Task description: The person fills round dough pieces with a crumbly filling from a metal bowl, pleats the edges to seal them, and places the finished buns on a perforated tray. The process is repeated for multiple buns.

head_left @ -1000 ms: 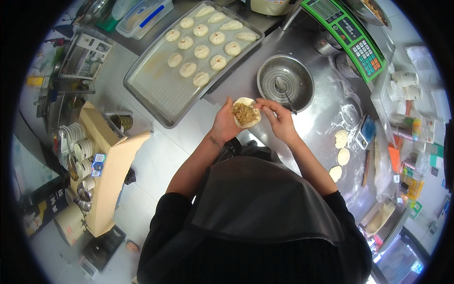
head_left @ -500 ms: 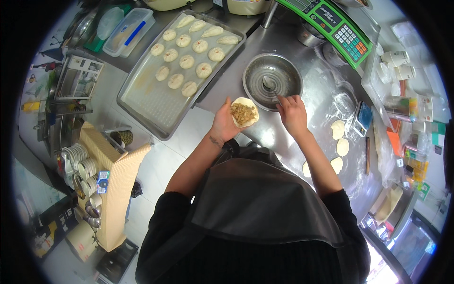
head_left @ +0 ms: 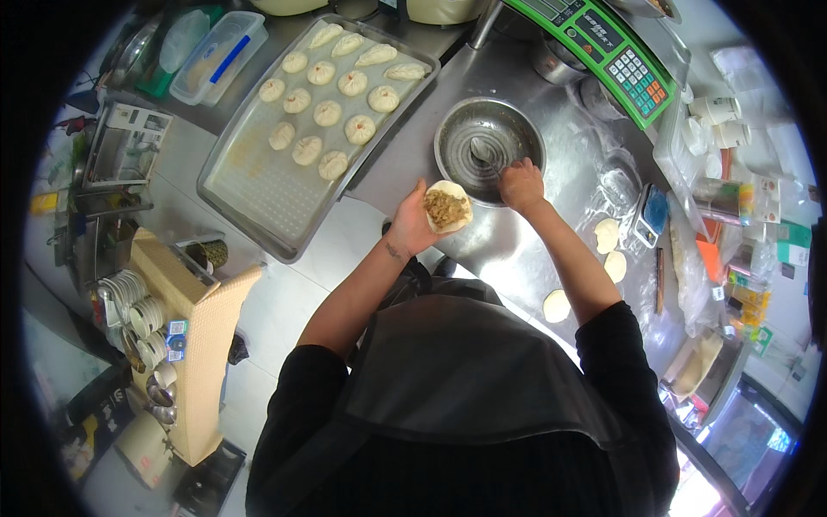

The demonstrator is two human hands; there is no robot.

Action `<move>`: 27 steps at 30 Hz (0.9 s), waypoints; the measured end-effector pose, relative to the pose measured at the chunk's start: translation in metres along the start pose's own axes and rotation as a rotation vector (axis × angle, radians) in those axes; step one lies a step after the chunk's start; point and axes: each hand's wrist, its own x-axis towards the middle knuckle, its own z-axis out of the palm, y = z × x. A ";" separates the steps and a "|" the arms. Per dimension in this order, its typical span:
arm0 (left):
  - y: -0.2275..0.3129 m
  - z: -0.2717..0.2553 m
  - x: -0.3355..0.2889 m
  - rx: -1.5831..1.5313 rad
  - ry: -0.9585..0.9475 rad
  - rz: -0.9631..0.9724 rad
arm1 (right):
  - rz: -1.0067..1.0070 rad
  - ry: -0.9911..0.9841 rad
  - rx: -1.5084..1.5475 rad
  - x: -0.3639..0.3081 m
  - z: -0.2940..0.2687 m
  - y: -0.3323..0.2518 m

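Cupped in my left hand (head_left: 412,224) is a round dough wrapper (head_left: 466,215), its edge curling up around a mound of chopped brownish filling (head_left: 444,207). My right hand (head_left: 522,184) is closed on the handle of a metal spoon (head_left: 481,150) at the near right rim of a steel bowl (head_left: 441,146). The spoon's head rests low inside the bowl, which has ringed marks and a few smears on its wall. Flat dough rounds (head_left: 556,306) lie on the steel table (head_left: 405,183) to the right of my right forearm.
A metal tray (head_left: 250,207) with rows of pleated buns (head_left: 327,113) stands at the far left. A green scale (head_left: 594,47) is at the far right. Near the flour patch lie a small blue-topped scale (head_left: 652,213) and a rolling pin (head_left: 660,280). A clear tub (head_left: 220,65) sits behind the tray.
My right hand has moved farther forward over the bowl's rim with the spoon. The wrapper in my left hand looks more cupped. The whole view has shifted slightly.
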 end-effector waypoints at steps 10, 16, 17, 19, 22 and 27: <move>-0.013 0.007 0.027 0.076 -0.029 -0.098 | -0.277 0.407 -0.081 0.036 -0.054 0.065; -0.023 0.003 0.035 0.082 -0.039 -0.126 | -0.494 0.519 -0.238 0.052 -0.070 0.081; -0.024 0.003 0.036 0.085 -0.029 -0.123 | -0.502 0.484 -0.260 0.049 -0.068 0.083; -0.026 0.005 0.037 0.068 -0.019 -0.117 | -0.499 0.420 -0.273 0.043 -0.064 0.089; -0.026 0.007 0.036 0.055 -0.020 -0.116 | -0.454 0.349 -0.249 0.032 -0.060 0.096; -0.025 0.013 0.035 0.089 0.004 -0.107 | -0.351 0.235 -0.191 0.012 -0.059 0.096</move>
